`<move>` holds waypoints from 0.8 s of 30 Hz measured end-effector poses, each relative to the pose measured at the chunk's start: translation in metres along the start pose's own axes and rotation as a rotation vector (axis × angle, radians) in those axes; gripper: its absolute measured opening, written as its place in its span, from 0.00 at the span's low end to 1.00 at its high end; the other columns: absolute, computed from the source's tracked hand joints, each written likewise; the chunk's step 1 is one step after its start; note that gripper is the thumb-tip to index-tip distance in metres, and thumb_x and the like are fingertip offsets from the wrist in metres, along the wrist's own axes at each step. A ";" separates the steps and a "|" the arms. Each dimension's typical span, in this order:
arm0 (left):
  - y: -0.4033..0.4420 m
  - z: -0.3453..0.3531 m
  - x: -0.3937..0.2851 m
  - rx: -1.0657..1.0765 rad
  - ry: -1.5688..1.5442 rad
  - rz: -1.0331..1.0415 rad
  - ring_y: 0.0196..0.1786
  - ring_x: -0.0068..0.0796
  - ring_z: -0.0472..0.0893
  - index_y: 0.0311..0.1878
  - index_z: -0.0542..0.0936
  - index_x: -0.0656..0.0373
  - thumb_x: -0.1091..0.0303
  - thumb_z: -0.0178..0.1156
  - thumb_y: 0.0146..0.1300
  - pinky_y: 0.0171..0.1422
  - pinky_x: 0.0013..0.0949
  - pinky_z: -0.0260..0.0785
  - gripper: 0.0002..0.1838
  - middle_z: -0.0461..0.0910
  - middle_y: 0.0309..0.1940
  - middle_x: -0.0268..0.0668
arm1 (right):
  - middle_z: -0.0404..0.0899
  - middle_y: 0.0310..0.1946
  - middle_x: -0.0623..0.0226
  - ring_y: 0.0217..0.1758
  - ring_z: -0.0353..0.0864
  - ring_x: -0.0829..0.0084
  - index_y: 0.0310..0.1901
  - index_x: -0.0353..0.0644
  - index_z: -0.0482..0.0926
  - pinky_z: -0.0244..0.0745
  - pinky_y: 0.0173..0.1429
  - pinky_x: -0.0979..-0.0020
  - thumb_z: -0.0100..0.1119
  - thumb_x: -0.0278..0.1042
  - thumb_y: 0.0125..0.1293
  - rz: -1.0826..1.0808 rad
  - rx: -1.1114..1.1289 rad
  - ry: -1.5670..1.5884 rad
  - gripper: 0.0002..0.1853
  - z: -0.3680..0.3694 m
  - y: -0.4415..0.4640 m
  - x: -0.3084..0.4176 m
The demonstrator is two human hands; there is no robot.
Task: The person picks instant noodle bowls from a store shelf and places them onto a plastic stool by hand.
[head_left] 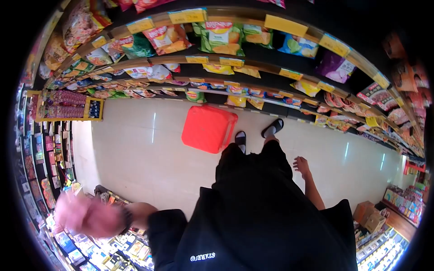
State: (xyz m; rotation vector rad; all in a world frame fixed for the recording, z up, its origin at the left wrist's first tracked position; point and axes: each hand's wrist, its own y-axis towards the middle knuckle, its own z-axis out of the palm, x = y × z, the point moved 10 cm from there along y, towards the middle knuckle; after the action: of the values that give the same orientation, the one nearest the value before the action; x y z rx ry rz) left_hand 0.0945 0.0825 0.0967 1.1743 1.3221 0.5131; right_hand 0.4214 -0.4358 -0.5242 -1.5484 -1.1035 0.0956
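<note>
The person stood on a pale tiled floor (pixel 135 167), both feet planted and toes toward a snack shelf (pixel 235 15). The left hand (pixel 88 214) was raised well out to the left, above the lit goods (pixel 138 248) at the lower edge of view, with a dark band (pixel 128 217) at the wrist. It was badly blurred and pink in tone; its finger spread, and whether it held or touched anything, could not be told.

The right hand (pixel 301 165) hung beside the right leg over the floor, fingers loosely parted and nothing seen in it. It was well apart from the shelf.

A red stool (pixel 205 128), or possibly an upturned bin, stood on the floor just beside the left slipper (pixel 240 140), near the foot of the shelf. Neither hand touched it. The right slipper (pixel 272 128) lay farther to the right.

Crisp packets (pixel 221 38) and other bags stood in rows on the shelf. Cartons (pixel 368 217) were noted at the right.

The stage in hand was judged to be an arm movement on the left, with the right arm idle. From that stance, contact with the stool would have called for bending down.
</note>
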 end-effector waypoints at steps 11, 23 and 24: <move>-0.219 0.141 0.095 -0.418 -0.641 -1.267 0.39 0.24 0.70 0.50 0.73 0.64 0.75 0.51 0.69 0.45 0.29 0.63 0.09 0.73 0.39 0.34 | 0.78 0.28 0.66 0.27 0.76 0.75 0.44 0.38 0.76 0.72 0.31 0.72 0.45 0.46 0.71 -0.323 0.200 -0.355 0.18 0.025 0.059 0.116; -0.183 0.232 0.016 -0.401 -0.487 -1.080 0.41 0.25 0.78 0.50 0.74 0.64 0.80 0.55 0.65 0.47 0.27 0.69 0.11 0.79 0.41 0.38 | 0.78 0.41 0.61 0.45 0.78 0.70 0.46 0.34 0.77 0.71 0.52 0.72 0.48 0.23 0.67 -1.386 0.844 -0.277 0.09 0.140 -0.289 0.453; -0.185 0.237 0.011 -0.419 -0.484 -1.078 0.42 0.25 0.78 0.50 0.74 0.64 0.80 0.56 0.64 0.47 0.27 0.70 0.11 0.79 0.41 0.38 | 0.78 0.41 0.61 0.44 0.78 0.70 0.46 0.34 0.77 0.72 0.51 0.72 0.50 0.22 0.66 -1.391 0.933 -0.242 0.09 0.135 -0.308 0.457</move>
State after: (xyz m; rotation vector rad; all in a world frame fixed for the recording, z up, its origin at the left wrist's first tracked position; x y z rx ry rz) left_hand 0.2573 -0.0654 -0.1088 0.1154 1.1422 -0.2731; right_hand 0.4141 -0.0659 -0.0938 0.2182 -1.7518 -0.1464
